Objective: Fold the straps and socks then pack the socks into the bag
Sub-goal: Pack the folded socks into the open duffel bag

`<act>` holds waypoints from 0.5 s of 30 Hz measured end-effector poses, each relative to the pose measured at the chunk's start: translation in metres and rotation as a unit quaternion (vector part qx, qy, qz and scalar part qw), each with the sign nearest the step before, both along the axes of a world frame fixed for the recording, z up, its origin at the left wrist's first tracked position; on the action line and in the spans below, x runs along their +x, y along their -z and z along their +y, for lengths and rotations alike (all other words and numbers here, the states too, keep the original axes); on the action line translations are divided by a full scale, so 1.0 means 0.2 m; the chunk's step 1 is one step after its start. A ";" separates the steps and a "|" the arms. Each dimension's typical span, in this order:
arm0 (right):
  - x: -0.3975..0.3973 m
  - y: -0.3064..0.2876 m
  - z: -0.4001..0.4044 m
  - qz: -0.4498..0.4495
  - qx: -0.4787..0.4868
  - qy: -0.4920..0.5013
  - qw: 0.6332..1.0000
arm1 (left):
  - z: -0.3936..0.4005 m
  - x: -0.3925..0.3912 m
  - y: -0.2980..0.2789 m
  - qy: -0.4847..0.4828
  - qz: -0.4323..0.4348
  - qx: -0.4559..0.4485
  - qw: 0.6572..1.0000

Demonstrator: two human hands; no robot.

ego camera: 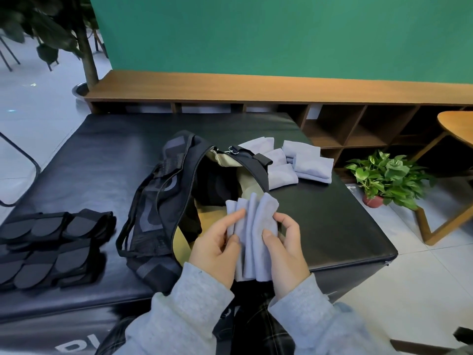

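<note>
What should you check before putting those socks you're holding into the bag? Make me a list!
1. Both hands hold the socks: ok, left hand and right hand pinch the bundle.
2. Bundle neatly folded: not ok, the layers fan apart at the top.
3. Bag open: ok, its zipper gapes and the tan lining shows.
4. Room inside the bag: cannot tell, the inside is mostly dark.
5. Other folded socks waiting: ok, beyond the bag on the black table.
6. Straps folded: ok, stacked at the left.

green wall (281, 34) | wooden cubby bench (256, 88) | pale tiled floor (422, 290)
</note>
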State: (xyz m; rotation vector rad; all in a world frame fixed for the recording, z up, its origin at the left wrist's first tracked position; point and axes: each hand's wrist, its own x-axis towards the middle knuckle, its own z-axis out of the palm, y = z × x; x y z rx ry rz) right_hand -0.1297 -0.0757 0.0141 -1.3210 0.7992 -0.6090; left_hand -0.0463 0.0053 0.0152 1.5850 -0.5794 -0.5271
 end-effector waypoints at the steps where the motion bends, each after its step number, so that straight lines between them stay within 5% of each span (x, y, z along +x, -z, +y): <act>1: 0.01 0.00 0.01 0.003 0.000 -0.011 1.000 | 0.01 0.01 0.00 0.003 0.002 -0.001 1.000; 9: 0.10 0.01 0.06 -0.007 0.020 -0.071 0.997 | 0.01 0.04 -0.02 0.061 0.062 0.007 0.996; 12: 0.13 0.02 0.05 0.004 0.048 -0.070 0.996 | 0.02 0.08 0.00 0.069 -0.021 0.087 0.994; 15: 0.18 0.03 0.03 0.054 -0.051 -0.065 0.995 | 0.03 0.18 0.00 0.030 -0.177 0.190 0.965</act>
